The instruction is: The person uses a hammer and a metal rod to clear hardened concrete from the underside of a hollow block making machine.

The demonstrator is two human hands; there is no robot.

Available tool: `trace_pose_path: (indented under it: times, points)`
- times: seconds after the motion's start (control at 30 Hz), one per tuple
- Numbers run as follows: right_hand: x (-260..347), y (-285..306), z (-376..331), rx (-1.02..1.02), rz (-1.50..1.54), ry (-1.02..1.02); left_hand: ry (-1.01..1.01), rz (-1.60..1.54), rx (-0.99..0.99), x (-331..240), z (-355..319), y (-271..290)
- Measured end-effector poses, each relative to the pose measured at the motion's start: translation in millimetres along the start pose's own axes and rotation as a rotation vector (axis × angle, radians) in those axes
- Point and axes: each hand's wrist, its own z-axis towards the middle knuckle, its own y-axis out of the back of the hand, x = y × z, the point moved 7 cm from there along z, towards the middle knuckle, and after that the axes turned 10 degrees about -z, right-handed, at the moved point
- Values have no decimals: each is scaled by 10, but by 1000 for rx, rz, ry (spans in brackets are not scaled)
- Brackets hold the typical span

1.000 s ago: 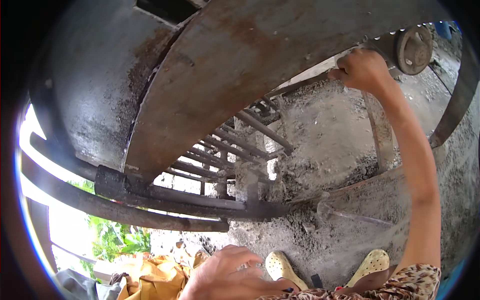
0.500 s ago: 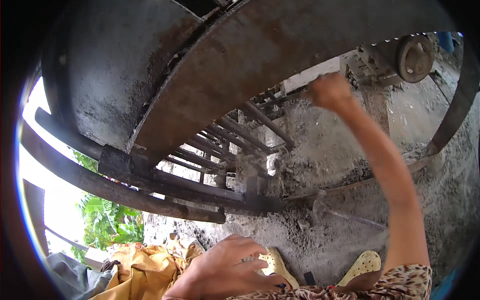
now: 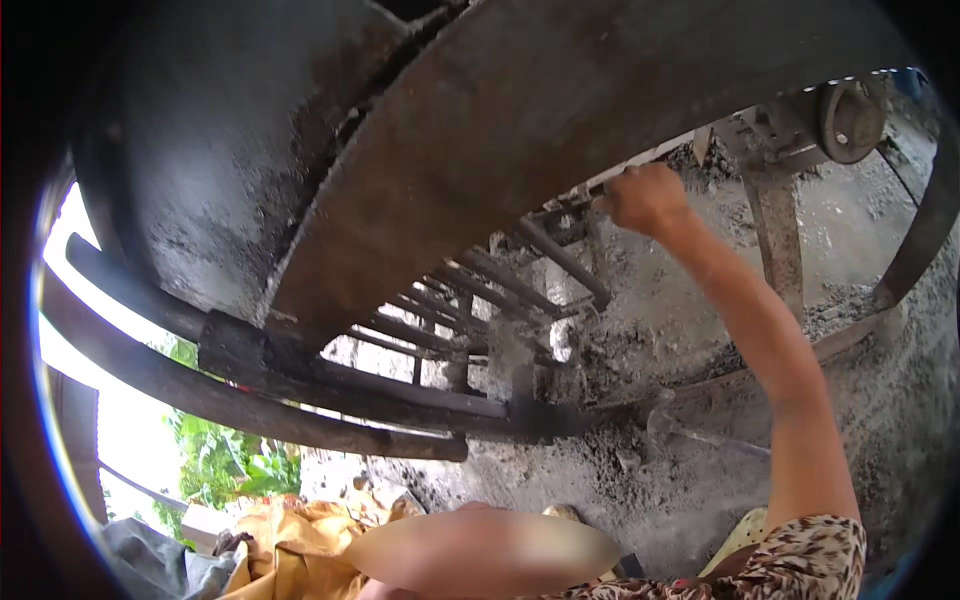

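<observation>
My right hand (image 3: 645, 200) reaches forward under the large rusty metal drum (image 3: 440, 170), its fingers closed in a fist. A thin dark bar (image 3: 562, 208) runs into the fist from the left; its far part disappears among the metal rods (image 3: 490, 285) beneath the drum. Low in the view, close to my body, my left hand (image 3: 470, 508) is mostly covered by a blurred oval patch. Its fingers do not show, nor whether anything is in them.
Dark curved pipes (image 3: 270, 420) cross in front on the left. A small wheel (image 3: 852, 122) sits at the far right. A hammer-like tool (image 3: 690, 430) lies on the grey, dusty ground. Yellow cloth (image 3: 290, 540) is bunched at lower left, beside a pale yellow shoe (image 3: 735, 545) farther right.
My right fist has shifted slightly left and down in the view, the bar still at it. My left hand, seen earlier with fingers spread, has dropped lower. The whole view has shifted a little.
</observation>
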Motion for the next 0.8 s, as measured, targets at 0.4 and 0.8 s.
trace_pose_path:
  times: [0.4,0.8]
  points:
    - [-307,420,-107,-128,-73,-7,-207,51,-106,131,-19,77]
    - [-9,318,-85,62,-69,70,-269,201,-32,-531,130,47]
